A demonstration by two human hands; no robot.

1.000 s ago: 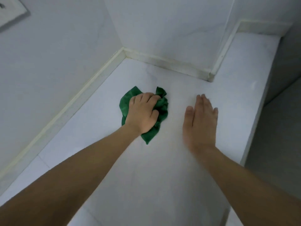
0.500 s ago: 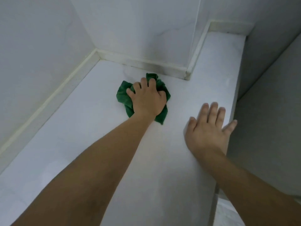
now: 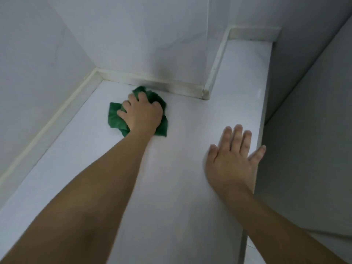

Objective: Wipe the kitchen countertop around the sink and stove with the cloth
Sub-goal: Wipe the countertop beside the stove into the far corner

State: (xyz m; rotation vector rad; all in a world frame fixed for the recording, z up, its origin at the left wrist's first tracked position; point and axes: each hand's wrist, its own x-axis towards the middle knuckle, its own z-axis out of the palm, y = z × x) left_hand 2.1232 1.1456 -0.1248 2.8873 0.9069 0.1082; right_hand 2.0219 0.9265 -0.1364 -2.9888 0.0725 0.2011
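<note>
A crumpled green cloth (image 3: 115,118) lies on the white countertop (image 3: 181,187), close to the back wall's low upstand. My left hand (image 3: 142,115) presses down on the cloth, fingers curled over it, and covers its middle. My right hand (image 3: 231,161) rests flat on the countertop near its right edge, fingers spread, holding nothing. No sink or stove is in view.
A pale upstand (image 3: 167,84) runs along the left and back walls and steps around a protruding wall corner (image 3: 206,94). A narrow strip of counter (image 3: 245,73) continues behind that corner. The counter's right edge (image 3: 262,119) drops off beside a grey surface (image 3: 308,149).
My left hand has pushed the cloth away from me, up toward the back wall's upstand. My right hand has shifted right toward the counter's edge, with its fingers spreading.
</note>
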